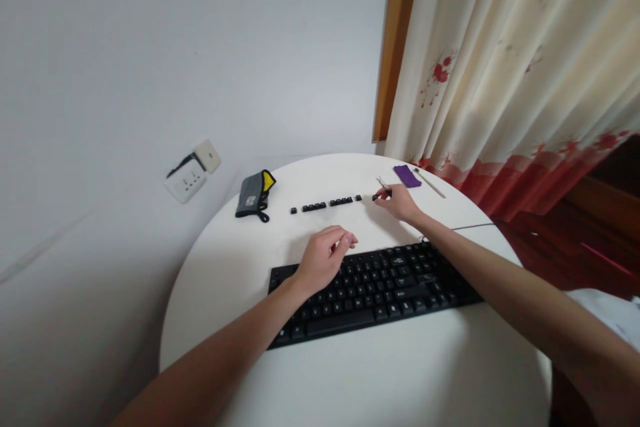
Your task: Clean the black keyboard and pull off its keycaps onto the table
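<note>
A black keyboard [380, 287] lies across the round white table [350, 373]. Beyond it a row of loose black keycaps [326, 203] is lined up on the tabletop. My right hand [400, 202] reaches past the keyboard to the right end of that row, its fingers pinched on a small black keycap [375, 197] that rests on the table. My left hand [325, 258] hovers over the keyboard's upper left edge, fingers loosely curled with nothing in them.
A metal key puller [383, 183], a purple cloth [407, 175] and a thin stick [429, 183] lie at the far right. A grey and yellow pouch [255, 195] sits at the far left. A wall socket [187, 181] and a curtain [510, 67] stand behind.
</note>
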Demonstrator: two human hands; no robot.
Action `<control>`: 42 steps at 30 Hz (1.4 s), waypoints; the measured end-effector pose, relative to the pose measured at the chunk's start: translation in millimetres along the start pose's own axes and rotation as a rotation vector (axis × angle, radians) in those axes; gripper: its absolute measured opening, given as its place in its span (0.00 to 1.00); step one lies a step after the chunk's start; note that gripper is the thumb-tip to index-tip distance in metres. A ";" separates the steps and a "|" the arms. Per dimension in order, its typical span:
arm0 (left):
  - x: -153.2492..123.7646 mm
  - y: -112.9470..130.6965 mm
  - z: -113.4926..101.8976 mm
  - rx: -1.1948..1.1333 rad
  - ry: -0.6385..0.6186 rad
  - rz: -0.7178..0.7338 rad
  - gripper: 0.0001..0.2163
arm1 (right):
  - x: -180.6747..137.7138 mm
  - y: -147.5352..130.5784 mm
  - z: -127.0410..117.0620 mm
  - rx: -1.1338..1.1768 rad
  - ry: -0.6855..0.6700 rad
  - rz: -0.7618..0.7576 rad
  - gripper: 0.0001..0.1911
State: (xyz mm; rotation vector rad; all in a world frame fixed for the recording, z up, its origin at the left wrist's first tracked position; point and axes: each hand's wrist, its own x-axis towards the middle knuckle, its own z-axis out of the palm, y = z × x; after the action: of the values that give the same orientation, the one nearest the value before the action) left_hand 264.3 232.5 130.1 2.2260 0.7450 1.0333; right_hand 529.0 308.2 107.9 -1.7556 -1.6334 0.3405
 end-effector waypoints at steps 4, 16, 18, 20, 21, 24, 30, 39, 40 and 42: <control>0.1 -1.0 -0.1 0.001 -0.011 0.006 0.15 | 19.7 12.4 14.9 -0.035 -0.061 -0.008 0.10; -0.2 -6.0 1.3 -0.003 -0.022 0.021 0.15 | 44.1 18.8 28.2 -0.075 -0.147 -0.021 0.14; -0.3 -5.5 1.3 0.002 -0.026 0.020 0.15 | 44.7 19.6 28.9 -0.078 -0.152 -0.013 0.14; -0.1 -4.9 1.0 0.007 -0.032 0.017 0.15 | 45.3 20.1 29.8 -0.079 -0.157 -0.006 0.12; 0.0 -4.7 0.8 0.008 -0.035 0.015 0.15 | 45.6 20.3 30.3 -0.078 -0.159 -0.004 0.12; 0.7 -4.4 0.2 0.009 -0.040 0.013 0.15 | 46.5 20.3 31.9 -0.069 -0.166 -0.001 0.12; 0.7 -4.2 0.0 0.004 -0.039 0.005 0.14 | 46.8 20.3 33.5 -0.052 -0.181 -0.010 0.13; 0.9 -5.7 0.5 0.009 -0.051 -0.001 0.14 | 48.4 21.3 35.0 -0.069 -0.186 -0.010 0.12; 0.8 -5.7 0.4 0.010 -0.052 -0.002 0.14 | 48.6 21.5 35.2 -0.070 -0.187 -0.011 0.12; 0.6 -5.8 0.3 0.008 -0.052 -0.006 0.14 | 48.6 21.6 35.4 -0.070 -0.188 -0.012 0.12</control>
State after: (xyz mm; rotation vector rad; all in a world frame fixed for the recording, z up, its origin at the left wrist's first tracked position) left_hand 263.4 236.8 126.3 2.2474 0.7342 0.9670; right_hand 531.7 366.4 81.6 -1.8107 -1.8066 0.4593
